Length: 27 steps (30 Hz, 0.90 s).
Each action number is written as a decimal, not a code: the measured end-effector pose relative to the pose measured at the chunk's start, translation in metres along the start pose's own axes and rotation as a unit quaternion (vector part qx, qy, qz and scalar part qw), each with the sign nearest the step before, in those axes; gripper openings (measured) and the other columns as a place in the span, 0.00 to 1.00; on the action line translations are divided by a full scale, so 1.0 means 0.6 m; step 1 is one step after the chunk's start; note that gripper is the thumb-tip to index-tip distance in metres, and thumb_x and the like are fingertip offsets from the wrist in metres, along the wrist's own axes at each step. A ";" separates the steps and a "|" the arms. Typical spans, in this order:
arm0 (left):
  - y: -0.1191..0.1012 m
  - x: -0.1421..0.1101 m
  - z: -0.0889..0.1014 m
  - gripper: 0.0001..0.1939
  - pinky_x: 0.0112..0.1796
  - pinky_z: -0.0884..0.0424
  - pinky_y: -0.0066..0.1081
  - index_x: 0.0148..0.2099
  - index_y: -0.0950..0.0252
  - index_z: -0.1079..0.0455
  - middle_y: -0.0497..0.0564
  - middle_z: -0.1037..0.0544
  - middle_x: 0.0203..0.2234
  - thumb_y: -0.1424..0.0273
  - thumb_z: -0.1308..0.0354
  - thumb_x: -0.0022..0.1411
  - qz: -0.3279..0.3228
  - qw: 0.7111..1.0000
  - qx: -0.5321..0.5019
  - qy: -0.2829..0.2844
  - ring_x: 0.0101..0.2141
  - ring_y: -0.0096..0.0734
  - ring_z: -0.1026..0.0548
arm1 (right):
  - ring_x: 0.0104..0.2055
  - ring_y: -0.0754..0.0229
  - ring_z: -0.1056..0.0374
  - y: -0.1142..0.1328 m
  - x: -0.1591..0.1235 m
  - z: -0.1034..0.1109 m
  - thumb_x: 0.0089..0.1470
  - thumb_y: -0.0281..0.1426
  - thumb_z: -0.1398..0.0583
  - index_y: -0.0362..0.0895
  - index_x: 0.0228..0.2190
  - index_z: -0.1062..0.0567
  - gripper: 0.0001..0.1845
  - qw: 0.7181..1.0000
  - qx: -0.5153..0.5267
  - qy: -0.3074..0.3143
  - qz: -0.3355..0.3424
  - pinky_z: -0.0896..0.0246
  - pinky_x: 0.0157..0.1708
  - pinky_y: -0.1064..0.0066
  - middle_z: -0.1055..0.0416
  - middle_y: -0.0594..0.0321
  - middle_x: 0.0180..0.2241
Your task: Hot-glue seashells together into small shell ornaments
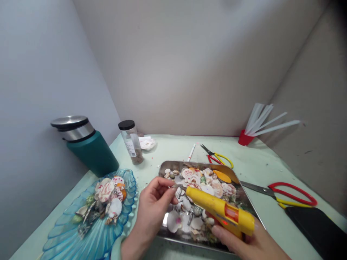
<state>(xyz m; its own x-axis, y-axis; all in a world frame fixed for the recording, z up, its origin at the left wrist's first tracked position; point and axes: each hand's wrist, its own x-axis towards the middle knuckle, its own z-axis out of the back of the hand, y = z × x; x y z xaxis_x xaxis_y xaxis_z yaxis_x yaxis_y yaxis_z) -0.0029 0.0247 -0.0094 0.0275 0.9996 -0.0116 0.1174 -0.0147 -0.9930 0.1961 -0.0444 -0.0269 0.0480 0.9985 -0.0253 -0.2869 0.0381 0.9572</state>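
Observation:
My right hand (pixel 230 238) is wrapped round a yellow hot glue gun (pixel 217 206), whose small red light is lit. The gun's metal nozzle points left and meets the fingertips of my left hand (pixel 154 202). Those fingers are pinched together on something too small to make out, right at the nozzle tip. Beneath both hands lies a metal tray (pixel 168 164) filled with seashells (pixel 189 175) of several shapes, white, striped and orange. On the left, a blue shell-shaped glass dish (pixel 62 231) holds a cluster of shells (pixel 105 191).
A teal bottle (pixel 92 151) and a clear jar with a black lid (pixel 130 142) stand at the back left. Small scissors (pixel 217 155) and a pen (pixel 191 152) lie behind the tray, large scissors (pixel 287 193) and a black object (pixel 317 227) to its right. A red cup (pixel 245 138) holds glue sticks.

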 end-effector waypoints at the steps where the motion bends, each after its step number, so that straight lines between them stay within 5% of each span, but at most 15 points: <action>1: -0.001 0.000 0.000 0.07 0.21 0.34 0.19 0.32 0.66 0.30 0.44 0.26 0.15 0.70 0.36 0.51 -0.001 1.000 -0.001 0.005 0.19 0.22 0.29 | 0.43 0.50 0.25 -0.003 -0.001 -0.001 0.46 0.43 0.37 0.46 0.44 0.22 0.24 1.000 0.003 -0.002 -0.006 0.27 0.42 0.68 0.21 0.59 0.42; 13: -0.016 -0.005 -0.004 0.09 0.24 0.31 0.21 0.34 0.68 0.28 0.47 0.23 0.15 0.68 0.36 0.52 0.025 0.999 -0.004 0.024 0.19 0.24 0.27 | 0.47 0.47 0.27 -0.032 -0.001 -0.004 0.45 0.44 0.36 0.47 0.46 0.23 0.26 1.000 0.003 -0.028 -0.011 0.30 0.47 0.64 0.22 0.57 0.45; 19: -0.014 -0.005 -0.004 0.10 0.24 0.30 0.21 0.34 0.69 0.27 0.48 0.22 0.16 0.67 0.36 0.53 0.030 0.999 -0.006 0.028 0.20 0.24 0.26 | 0.50 0.46 0.29 -0.044 0.006 0.015 0.47 0.44 0.36 0.46 0.50 0.26 0.29 0.998 -0.045 0.046 -0.011 0.32 0.50 0.62 0.25 0.55 0.48; 27: -0.010 -0.007 -0.001 0.07 0.25 0.31 0.21 0.33 0.67 0.29 0.47 0.22 0.16 0.69 0.37 0.54 0.022 0.999 -0.005 0.030 0.20 0.24 0.26 | 0.49 0.47 0.28 -0.022 0.003 0.014 0.49 0.44 0.37 0.46 0.50 0.25 0.27 0.998 -0.053 0.046 -0.003 0.32 0.50 0.61 0.24 0.56 0.47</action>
<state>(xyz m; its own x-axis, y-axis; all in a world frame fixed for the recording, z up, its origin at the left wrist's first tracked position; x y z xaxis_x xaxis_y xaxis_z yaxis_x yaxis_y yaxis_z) -0.0033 0.0204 -0.0032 0.0915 0.9947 -0.0471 0.1250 -0.0584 -0.9904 0.2079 -0.0434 -0.0370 -0.0369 0.9973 -0.0630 -0.3858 0.0440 0.9216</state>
